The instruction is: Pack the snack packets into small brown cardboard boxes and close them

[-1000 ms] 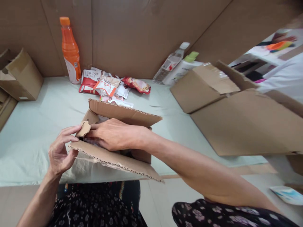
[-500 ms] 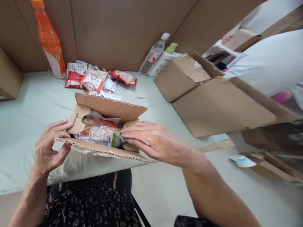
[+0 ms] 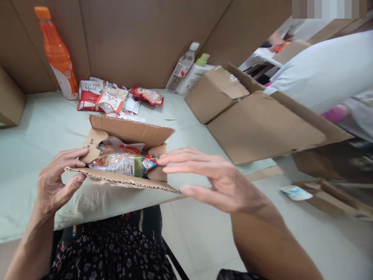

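Observation:
A small cardboard box stands with its top flaps up near the front edge of the cloth-covered table. Packaged food in clear and printed plastic fills it. My left hand grips the box's left end, fingers on the side flap and thumb against the front flap. At the right end is my right hand, open, its fingers apart and the fingertips by the box's right side flap. Whether those fingertips touch the flap I cannot tell.
Behind the box lie several snack packets. An orange drink bottle, a clear bottle and a white bottle with a green cap stand at the back. Larger open cartons sit at the right, near a person in a white sleeve.
My right hand has drawn out of the box to the right and its fingers have spread, uncovering the packet's coloured end. My left hand keeps its grip on the box.

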Action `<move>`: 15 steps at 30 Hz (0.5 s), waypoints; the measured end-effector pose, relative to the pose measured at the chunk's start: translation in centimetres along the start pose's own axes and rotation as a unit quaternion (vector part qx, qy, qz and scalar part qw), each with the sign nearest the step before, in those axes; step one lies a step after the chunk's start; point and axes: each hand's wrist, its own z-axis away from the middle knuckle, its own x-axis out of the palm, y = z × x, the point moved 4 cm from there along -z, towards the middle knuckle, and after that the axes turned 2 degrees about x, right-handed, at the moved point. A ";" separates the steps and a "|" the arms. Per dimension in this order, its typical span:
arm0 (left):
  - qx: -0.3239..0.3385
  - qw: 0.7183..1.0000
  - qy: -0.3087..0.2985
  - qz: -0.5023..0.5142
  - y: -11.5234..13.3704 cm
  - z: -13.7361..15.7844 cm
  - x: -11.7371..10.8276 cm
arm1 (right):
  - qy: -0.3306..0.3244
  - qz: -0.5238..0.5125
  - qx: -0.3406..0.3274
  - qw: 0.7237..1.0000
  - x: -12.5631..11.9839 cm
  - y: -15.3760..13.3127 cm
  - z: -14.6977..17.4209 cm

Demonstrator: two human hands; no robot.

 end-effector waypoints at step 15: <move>-0.046 0.985 0.049 -0.158 -0.1 -0.9 1.8 | 0.128 0.166 0.057 0.976 4.6 2.2 -0.8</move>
